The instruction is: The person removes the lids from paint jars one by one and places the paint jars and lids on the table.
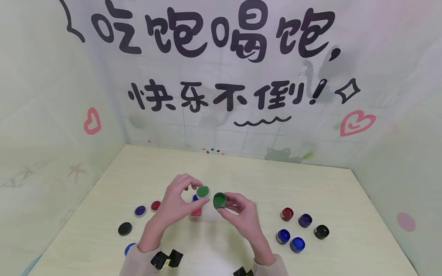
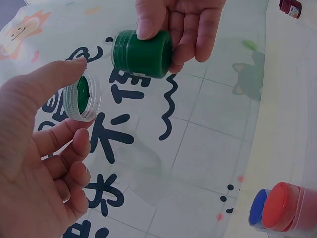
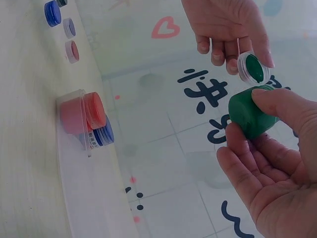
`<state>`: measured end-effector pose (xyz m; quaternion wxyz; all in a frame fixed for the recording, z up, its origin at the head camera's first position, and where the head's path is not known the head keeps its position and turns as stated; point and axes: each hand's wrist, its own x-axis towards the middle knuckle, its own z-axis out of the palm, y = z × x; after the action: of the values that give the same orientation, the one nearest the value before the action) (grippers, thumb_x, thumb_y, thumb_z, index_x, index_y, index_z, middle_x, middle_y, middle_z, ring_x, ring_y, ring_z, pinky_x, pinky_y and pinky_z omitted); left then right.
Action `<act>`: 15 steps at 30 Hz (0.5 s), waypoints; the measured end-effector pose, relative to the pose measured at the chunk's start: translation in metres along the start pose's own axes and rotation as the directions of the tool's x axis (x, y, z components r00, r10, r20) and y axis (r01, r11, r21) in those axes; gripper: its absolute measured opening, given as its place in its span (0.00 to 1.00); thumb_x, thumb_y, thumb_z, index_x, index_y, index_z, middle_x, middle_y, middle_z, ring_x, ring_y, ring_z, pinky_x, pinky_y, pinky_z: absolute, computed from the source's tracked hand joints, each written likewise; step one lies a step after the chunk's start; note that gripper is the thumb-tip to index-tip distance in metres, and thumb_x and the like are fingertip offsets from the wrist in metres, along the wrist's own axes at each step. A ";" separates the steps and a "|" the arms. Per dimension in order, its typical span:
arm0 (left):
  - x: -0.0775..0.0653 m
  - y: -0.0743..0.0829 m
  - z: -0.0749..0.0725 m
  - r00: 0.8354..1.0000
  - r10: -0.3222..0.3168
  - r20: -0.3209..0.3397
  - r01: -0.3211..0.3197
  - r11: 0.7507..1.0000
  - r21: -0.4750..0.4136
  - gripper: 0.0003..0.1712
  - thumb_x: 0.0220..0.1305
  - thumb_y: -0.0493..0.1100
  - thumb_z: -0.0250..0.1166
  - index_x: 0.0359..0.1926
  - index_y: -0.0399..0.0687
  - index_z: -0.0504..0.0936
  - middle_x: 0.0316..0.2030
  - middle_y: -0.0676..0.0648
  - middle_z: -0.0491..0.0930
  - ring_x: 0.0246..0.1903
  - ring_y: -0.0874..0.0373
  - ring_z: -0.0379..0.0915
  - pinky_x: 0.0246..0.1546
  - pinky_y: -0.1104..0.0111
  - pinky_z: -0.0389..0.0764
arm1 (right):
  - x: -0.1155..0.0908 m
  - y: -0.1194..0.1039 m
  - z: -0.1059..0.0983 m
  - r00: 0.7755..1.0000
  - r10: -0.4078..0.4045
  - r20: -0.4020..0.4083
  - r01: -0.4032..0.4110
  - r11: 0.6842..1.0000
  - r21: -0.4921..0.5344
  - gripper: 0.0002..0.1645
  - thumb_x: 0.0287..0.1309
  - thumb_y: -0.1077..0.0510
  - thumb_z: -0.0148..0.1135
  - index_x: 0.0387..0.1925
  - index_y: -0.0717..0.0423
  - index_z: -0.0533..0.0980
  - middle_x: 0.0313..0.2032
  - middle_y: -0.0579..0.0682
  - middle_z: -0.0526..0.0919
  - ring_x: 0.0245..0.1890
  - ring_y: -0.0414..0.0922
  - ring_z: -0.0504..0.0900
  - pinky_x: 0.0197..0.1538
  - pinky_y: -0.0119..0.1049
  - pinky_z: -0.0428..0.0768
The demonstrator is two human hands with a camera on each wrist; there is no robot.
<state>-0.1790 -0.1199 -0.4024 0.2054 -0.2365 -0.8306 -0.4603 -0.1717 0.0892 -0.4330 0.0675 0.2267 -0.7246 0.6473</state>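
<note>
Five uncapped jars (image 1: 305, 220) are standing right, four lids (image 1: 140, 211) lying left, two more jars (image 1: 196, 212) sitting at the tray (image 3: 74, 193). Left hand (image 1: 176, 201) is pinching a green lid (image 1: 203, 191), right hand (image 1: 243, 214) a clear-necked, lidless green jar (image 2: 143, 57), above the table (image 1: 155, 165).

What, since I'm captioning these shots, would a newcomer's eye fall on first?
Probably the big black Chinese lettering across the pale printed backdrop behind the pale wooden table. Next, at centre, a round clear-plastic jar of green paint in the right hand, beside a round clear-rimmed plastic lid, green inside, pinched in the left hand. Then five small round open jars of red, purple, black and blue paint on the table's right side.
</note>
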 end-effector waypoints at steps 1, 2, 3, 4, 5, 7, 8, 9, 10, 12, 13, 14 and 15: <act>-0.001 -0.001 -0.001 1.000 -0.009 -0.001 0.009 1.000 0.007 0.17 0.44 0.41 0.76 0.36 0.52 0.80 0.32 0.60 0.76 0.37 0.62 0.66 0.36 0.68 0.68 | -0.001 0.000 -0.001 1.000 0.002 -0.008 -0.002 1.000 -0.001 0.19 0.47 0.70 0.68 0.44 0.68 0.77 0.39 0.61 0.82 0.37 0.50 0.82 0.43 0.36 0.79; -0.002 -0.002 -0.002 1.000 -0.020 -0.003 0.020 1.000 0.012 0.17 0.45 0.41 0.76 0.36 0.52 0.80 0.32 0.60 0.75 0.37 0.62 0.66 0.36 0.68 0.68 | -0.001 0.000 -0.003 1.000 0.002 -0.016 -0.002 1.000 -0.002 0.19 0.47 0.70 0.68 0.44 0.68 0.77 0.39 0.61 0.82 0.37 0.49 0.82 0.43 0.36 0.79; -0.003 -0.003 -0.004 1.000 -0.031 -0.005 0.031 0.999 0.020 0.16 0.45 0.41 0.76 0.36 0.52 0.80 0.32 0.60 0.75 0.37 0.62 0.66 0.36 0.68 0.68 | -0.002 0.000 -0.005 1.000 0.000 -0.025 0.000 1.000 0.000 0.19 0.47 0.70 0.68 0.44 0.68 0.76 0.39 0.61 0.82 0.36 0.49 0.82 0.43 0.36 0.79; -0.004 -0.005 -0.005 0.999 -0.040 -0.007 0.040 0.999 0.028 0.16 0.45 0.41 0.76 0.36 0.52 0.80 0.32 0.60 0.75 0.37 0.62 0.66 0.36 0.68 0.68 | -0.002 0.000 -0.007 1.000 0.000 -0.031 0.000 1.000 -0.001 0.19 0.47 0.70 0.68 0.44 0.68 0.76 0.39 0.61 0.82 0.36 0.49 0.82 0.43 0.36 0.79; -0.006 -0.006 -0.007 0.999 -0.046 -0.012 0.047 0.998 0.038 0.16 0.45 0.41 0.76 0.36 0.52 0.80 0.32 0.60 0.75 0.37 0.62 0.66 0.36 0.67 0.68 | -0.003 0.000 -0.009 0.999 -0.001 -0.039 0.001 1.000 -0.005 0.19 0.47 0.70 0.68 0.44 0.68 0.76 0.38 0.61 0.82 0.36 0.48 0.82 0.43 0.36 0.79; -0.009 -0.010 -0.012 0.998 -0.055 -0.021 0.056 0.997 0.055 0.16 0.45 0.41 0.76 0.36 0.51 0.80 0.31 0.60 0.75 0.36 0.62 0.66 0.35 0.67 0.68 | -0.005 0.002 -0.015 0.998 -0.002 -0.056 0.002 1.000 -0.014 0.19 0.47 0.71 0.67 0.44 0.68 0.76 0.38 0.61 0.82 0.36 0.48 0.82 0.42 0.36 0.79; -0.010 -0.011 -0.014 0.998 -0.057 -0.028 0.059 0.996 0.065 0.16 0.45 0.40 0.76 0.36 0.51 0.80 0.31 0.60 0.75 0.36 0.61 0.66 0.35 0.67 0.68 | -0.006 0.002 -0.018 0.998 -0.003 -0.066 0.002 1.000 -0.017 0.19 0.47 0.71 0.67 0.44 0.68 0.76 0.38 0.62 0.82 0.36 0.47 0.82 0.42 0.35 0.79; -0.012 -0.013 -0.017 0.998 -0.056 -0.035 0.058 0.995 0.076 0.16 0.45 0.40 0.76 0.36 0.50 0.81 0.31 0.60 0.75 0.36 0.61 0.66 0.35 0.67 0.68 | -0.007 0.003 -0.021 0.997 0.004 -0.078 -0.005 1.000 -0.016 0.19 0.47 0.72 0.67 0.44 0.68 0.76 0.38 0.62 0.82 0.36 0.46 0.82 0.42 0.35 0.79; -0.014 -0.015 -0.020 0.998 -0.052 -0.043 0.056 0.995 0.085 0.16 0.44 0.39 0.76 0.36 0.49 0.81 0.30 0.59 0.75 0.35 0.61 0.65 0.34 0.66 0.68 | -0.009 0.003 -0.024 0.996 0.010 -0.089 -0.012 1.000 -0.019 0.19 0.46 0.72 0.67 0.43 0.68 0.76 0.38 0.62 0.82 0.36 0.45 0.82 0.42 0.34 0.79; -0.017 -0.018 -0.025 0.997 -0.047 -0.061 0.053 0.993 0.102 0.17 0.43 0.37 0.76 0.36 0.48 0.81 0.30 0.59 0.75 0.34 0.62 0.65 0.33 0.67 0.67 | -0.011 0.004 -0.031 0.992 0.036 -0.119 -0.038 0.999 -0.021 0.19 0.45 0.73 0.67 0.43 0.69 0.76 0.38 0.63 0.82 0.35 0.42 0.82 0.41 0.33 0.79; -0.019 -0.020 -0.028 0.997 -0.045 -0.069 0.053 0.992 0.113 0.17 0.43 0.37 0.76 0.36 0.47 0.81 0.30 0.58 0.75 0.34 0.62 0.64 0.32 0.68 0.67 | -0.013 0.004 -0.035 0.990 0.049 -0.133 -0.052 0.998 -0.023 0.19 0.45 0.74 0.67 0.43 0.69 0.76 0.38 0.63 0.81 0.35 0.41 0.82 0.41 0.33 0.79; -0.021 -0.022 -0.030 0.996 -0.046 -0.078 0.055 0.991 0.122 0.17 0.43 0.37 0.76 0.36 0.47 0.81 0.29 0.58 0.75 0.33 0.62 0.64 0.31 0.69 0.66 | -0.014 0.004 -0.038 0.987 0.063 -0.147 -0.067 0.997 -0.023 0.20 0.45 0.74 0.67 0.43 0.69 0.76 0.39 0.63 0.81 0.35 0.40 0.81 0.41 0.32 0.79; -0.023 -0.023 -0.032 0.995 -0.049 -0.083 0.059 0.990 0.129 0.17 0.42 0.36 0.76 0.36 0.47 0.81 0.29 0.58 0.74 0.33 0.63 0.63 0.29 0.70 0.66 | -0.015 0.003 -0.041 0.984 0.076 -0.160 -0.080 0.996 -0.024 0.20 0.44 0.74 0.67 0.43 0.69 0.76 0.39 0.63 0.81 0.35 0.39 0.81 0.41 0.32 0.79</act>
<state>-0.1703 -0.1632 -0.4145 0.2410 -0.1812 -0.8564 -0.4192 -0.1677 0.1330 -0.4358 0.1032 0.1447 -0.7351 0.6543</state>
